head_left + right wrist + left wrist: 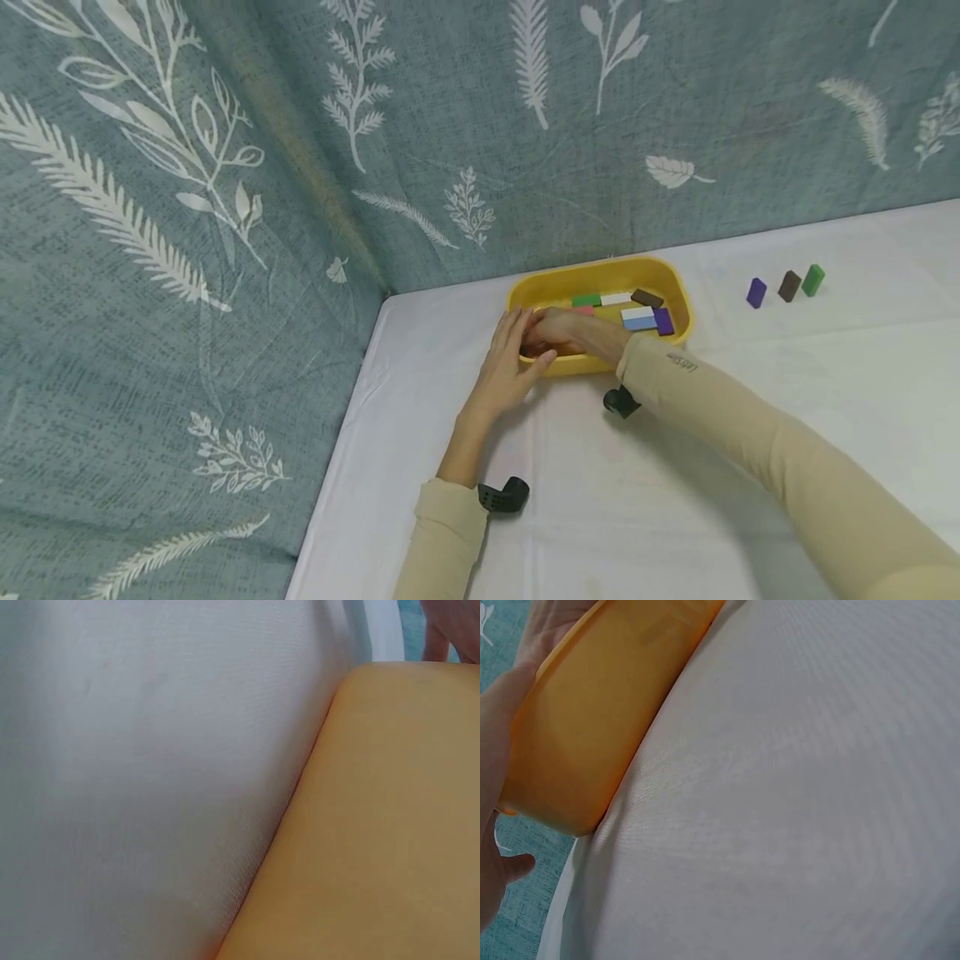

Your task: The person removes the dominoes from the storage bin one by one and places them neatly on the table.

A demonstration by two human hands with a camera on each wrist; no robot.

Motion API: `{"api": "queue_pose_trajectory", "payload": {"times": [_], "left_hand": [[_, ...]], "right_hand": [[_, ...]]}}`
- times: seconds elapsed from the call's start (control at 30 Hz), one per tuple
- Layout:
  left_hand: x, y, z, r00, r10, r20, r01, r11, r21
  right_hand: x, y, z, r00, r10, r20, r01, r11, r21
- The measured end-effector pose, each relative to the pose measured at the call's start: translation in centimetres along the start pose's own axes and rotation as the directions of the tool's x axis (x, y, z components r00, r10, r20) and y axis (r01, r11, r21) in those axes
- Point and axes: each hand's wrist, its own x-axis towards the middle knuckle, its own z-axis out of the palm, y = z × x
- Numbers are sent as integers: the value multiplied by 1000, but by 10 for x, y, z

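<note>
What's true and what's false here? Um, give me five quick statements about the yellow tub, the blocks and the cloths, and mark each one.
1. A purple block, a brown block and a green block stand outside the yellow tub. True.
2. Of those three, the green block stands in the middle. False: the brown block does.
3. The right grip reaches into the tub while the left grip touches its left end. True.
4. A second purple block lies inside the tub. True.
5. The tablecloth is printed with leaves. False: it is white and plain; the leaf-printed cloth hangs behind.
</note>
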Motion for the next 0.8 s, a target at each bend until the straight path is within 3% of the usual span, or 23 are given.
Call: {"api": "queue_pose_trajectory", "payload": {"times": [0.13,0.27,0.43,0.6,0.8], "left_hand": [[0,1,1,1000,-4,-1,4,1000,-6],[0,3,2,1000,-7,-1,7,1000,-10],[1,5,2,1000,-27,6,27,1000,-2],[2,5,1,1000,-31,-3,31,1000,-2],[1,2,2,1000,-25,-12,25,1000,0]], "right_hand": [[-1,1,-1,1000,8,15,-8,1000,-30],[-5,0,-3,1000,11,20,-12,997,71],[-12,-7,-15,999,21,-33,-14,979,202],[-18,-15,-31,995,27,-100,-5,978,209],[-31,-20,-53,996,7,-92,13,977,212]]}}
